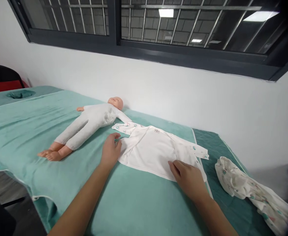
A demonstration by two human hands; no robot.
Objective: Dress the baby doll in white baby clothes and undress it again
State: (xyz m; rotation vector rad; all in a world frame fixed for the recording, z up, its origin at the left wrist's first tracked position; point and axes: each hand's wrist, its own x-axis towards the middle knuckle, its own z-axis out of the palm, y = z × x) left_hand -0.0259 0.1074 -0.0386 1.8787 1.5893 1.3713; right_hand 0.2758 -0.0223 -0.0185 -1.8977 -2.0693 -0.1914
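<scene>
A small white baby shirt (151, 147) with patterned sleeves lies spread flat on the green sheet (134, 200). My left hand (111, 149) is at the shirt's left edge, fingers curved and apart, with nothing visible between them. Over the lower right part of the shirt is my right hand (187, 175), its fingers curled together near the hem; whether they pinch any cloth is too small to tell. To the left of the shirt a baby doll (92, 119) in a white cloth body lies on its back, its head toward the wall and one arm reaching close to the shirt's left sleeve.
Crumpled patterned white cloth (249, 190) lies at the right on a darker green cover (207, 139). Behind the bed rises a white wall (158, 88) with a barred window. A red and black chair (4, 78) stands at the far left.
</scene>
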